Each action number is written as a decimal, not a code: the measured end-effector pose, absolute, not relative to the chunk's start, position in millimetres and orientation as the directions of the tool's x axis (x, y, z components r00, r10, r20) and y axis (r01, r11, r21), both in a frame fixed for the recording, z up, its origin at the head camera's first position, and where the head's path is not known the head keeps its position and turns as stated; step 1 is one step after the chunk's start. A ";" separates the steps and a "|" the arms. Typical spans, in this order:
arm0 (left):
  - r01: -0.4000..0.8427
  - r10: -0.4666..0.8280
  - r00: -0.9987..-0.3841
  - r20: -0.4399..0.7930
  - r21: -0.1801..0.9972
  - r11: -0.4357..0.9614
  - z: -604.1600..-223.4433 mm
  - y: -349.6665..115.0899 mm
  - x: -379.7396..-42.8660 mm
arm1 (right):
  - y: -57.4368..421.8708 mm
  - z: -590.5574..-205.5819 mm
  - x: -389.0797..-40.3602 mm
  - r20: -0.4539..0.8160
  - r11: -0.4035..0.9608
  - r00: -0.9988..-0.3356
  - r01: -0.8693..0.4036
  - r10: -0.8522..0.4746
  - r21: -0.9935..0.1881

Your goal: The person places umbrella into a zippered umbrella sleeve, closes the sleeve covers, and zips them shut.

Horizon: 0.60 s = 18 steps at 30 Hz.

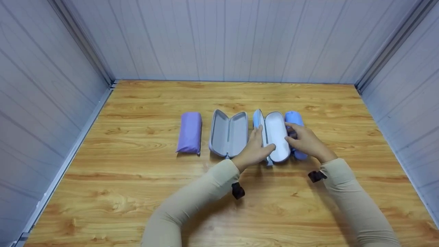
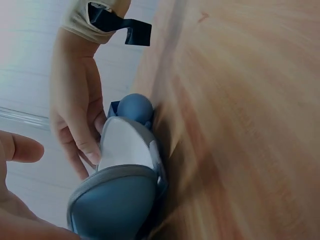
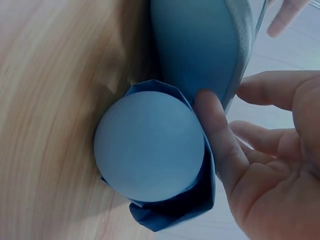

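Observation:
A light-blue glasses case (image 1: 277,140) with a white lining lies unfolded on the table, its lid half of the case (image 2: 117,202) raised on the left. My left hand (image 1: 255,151) is beside that lid, thumb spread over the white inside. At the case's right rim, my right hand (image 1: 307,140) touches the rim and outer wall with its fingertips; no curl round the case shows. Beside these fingertips lies a blue sleeved roll (image 1: 295,118), resembling a folding umbrella, its round end knob (image 3: 150,145) facing the camera.
A second, grey-lined glasses case (image 1: 237,132) lies spread left of the blue one. Farther left lies a purple wrapped packet (image 1: 190,132). Pale panel walls (image 1: 205,41) enclose the wooden tabletop (image 1: 137,192) at the back and both sides.

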<state>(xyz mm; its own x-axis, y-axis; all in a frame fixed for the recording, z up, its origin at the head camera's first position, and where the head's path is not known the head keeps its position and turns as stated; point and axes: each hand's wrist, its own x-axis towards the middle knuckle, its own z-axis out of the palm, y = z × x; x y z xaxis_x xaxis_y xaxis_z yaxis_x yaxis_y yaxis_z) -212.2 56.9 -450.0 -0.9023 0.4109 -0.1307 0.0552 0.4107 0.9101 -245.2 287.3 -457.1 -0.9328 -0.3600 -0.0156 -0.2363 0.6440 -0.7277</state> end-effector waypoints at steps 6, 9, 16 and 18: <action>0.018 0.366 -0.922 -0.128 0.929 0.371 -452.9 60.1 -212.0 | 285.5 -456.7 -243.7 -0.013 0.650 -0.935 -0.236 -0.353 -0.722; -0.024 0.328 -0.934 -0.142 0.940 0.340 -454.5 62.7 -212.2 | 285.1 -456.0 -243.4 -0.024 0.656 -0.936 -0.228 -0.352 -0.719; -0.066 0.260 -0.954 -0.153 0.948 0.312 -462.6 69.5 -218.1 | 283.3 -455.1 -243.7 -0.030 0.672 -0.935 -0.232 -0.354 -0.703; -0.085 0.241 -0.957 -0.164 0.948 0.307 -464.1 71.4 -219.7 | 283.0 -455.3 -243.7 -0.026 0.676 -0.934 -0.238 -0.356 -0.697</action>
